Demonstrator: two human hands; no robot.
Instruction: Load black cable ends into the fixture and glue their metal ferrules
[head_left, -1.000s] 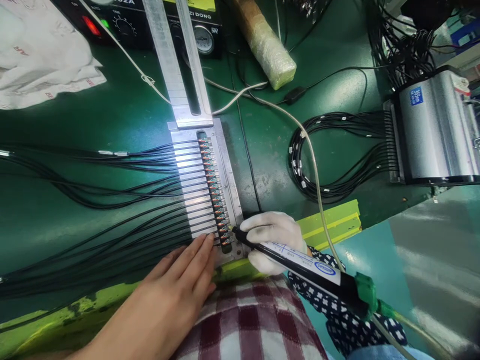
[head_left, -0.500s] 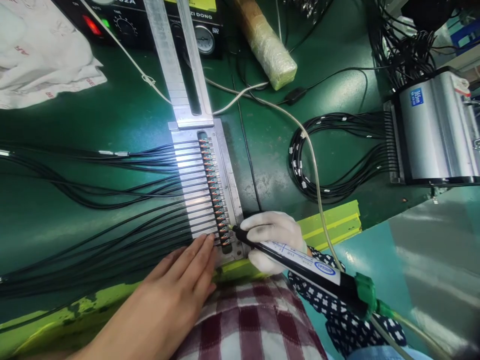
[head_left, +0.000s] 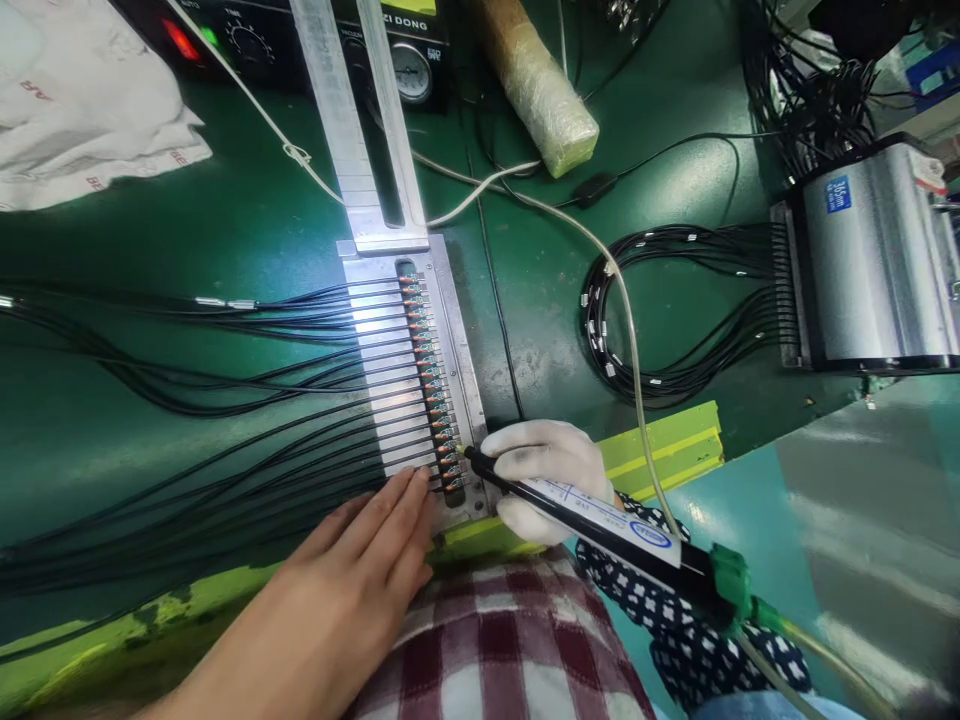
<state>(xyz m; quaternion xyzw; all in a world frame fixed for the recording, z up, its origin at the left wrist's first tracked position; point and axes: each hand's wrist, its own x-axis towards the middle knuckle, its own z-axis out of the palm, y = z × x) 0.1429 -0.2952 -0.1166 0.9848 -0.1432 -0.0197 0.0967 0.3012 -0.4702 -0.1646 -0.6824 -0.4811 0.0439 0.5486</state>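
Note:
In my right hand (head_left: 551,475), gloved in white, is a black glue-dispensing syringe (head_left: 622,525) with a white label and a green cap joined to a clear hose. Its tip meets one of the small boards near the close end of a row of cable ends (head_left: 431,375). These ends sit side by side in the slot of a metal fixture (head_left: 386,375), with black cables (head_left: 292,365) running off to the left. My left hand (head_left: 367,550) is bare, fingers stretched out together, fingertips resting at the fixture's near edge by the last cables. Its thumb is mostly hidden.
A metal bracket (head_left: 386,130) stands at the fixture's far end, before a black dispenser box (head_left: 251,50) with dial and gauge. Right of it lies a plastic-wrapped block (head_left: 559,120). A silver cylindrical unit (head_left: 870,260) with coiled black cables (head_left: 622,385) stands at right. A white bag (head_left: 90,110) is far left.
The view has shifted very slightly. My left hand stays where it was, and the syringe tip remains at nearly the same spot on the row.

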